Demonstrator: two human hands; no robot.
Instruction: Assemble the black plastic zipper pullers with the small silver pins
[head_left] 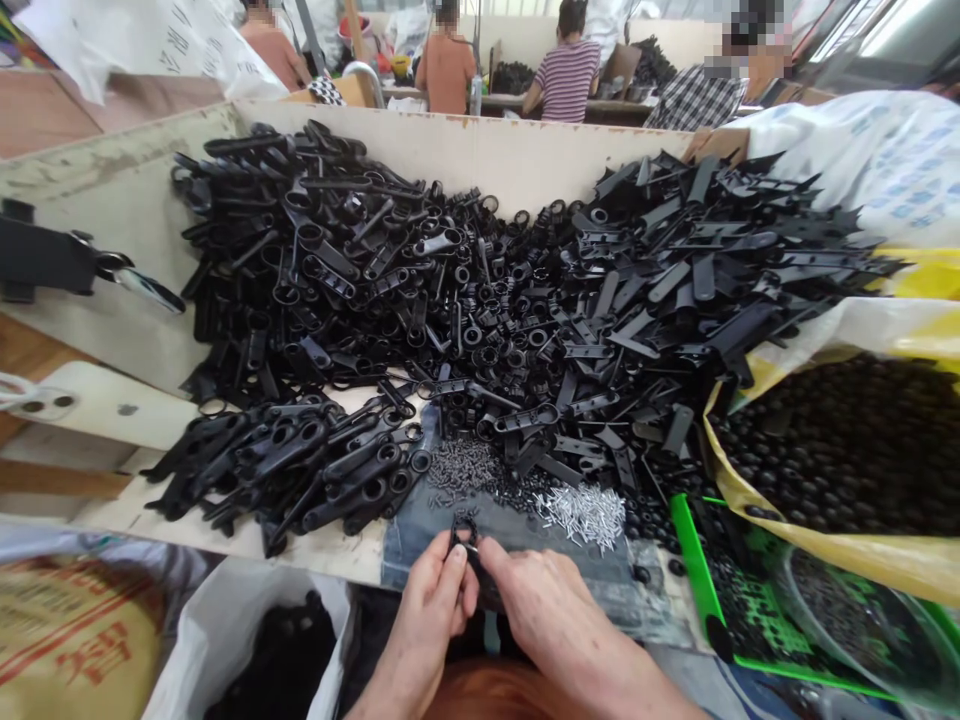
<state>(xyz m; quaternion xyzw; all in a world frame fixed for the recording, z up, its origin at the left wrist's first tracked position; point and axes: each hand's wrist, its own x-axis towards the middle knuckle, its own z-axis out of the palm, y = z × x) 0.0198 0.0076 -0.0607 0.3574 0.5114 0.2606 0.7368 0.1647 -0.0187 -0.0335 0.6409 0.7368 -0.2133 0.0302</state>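
Note:
At the front edge of the table my left hand (pixel 442 585) is closed around a small black plastic part (pixel 464 527) with a ring-like opening. My right hand (pixel 536 590) meets it from the right, fingers pinched against the part; whatever they grip is too small to make out. Just beyond the hands, a dark cloth (pixel 420 535) covers the table edge. On it lie a heap of small dark grey screws or pins (pixel 457 468) and, to the right, a pile of shiny silver pins (pixel 585 515). Long black plastic pieces (pixel 300 455) are stacked at the left.
A big mound of black plastic parts (pixel 465 290) fills the walled table. Right stand a sack of black round pieces (pixel 847 440) and a green tray (pixel 686 560) with a clear bowl (pixel 847 610). A white sack (pixel 191 640) sits lower left. Several people (pixel 570 65) work behind the far wall.

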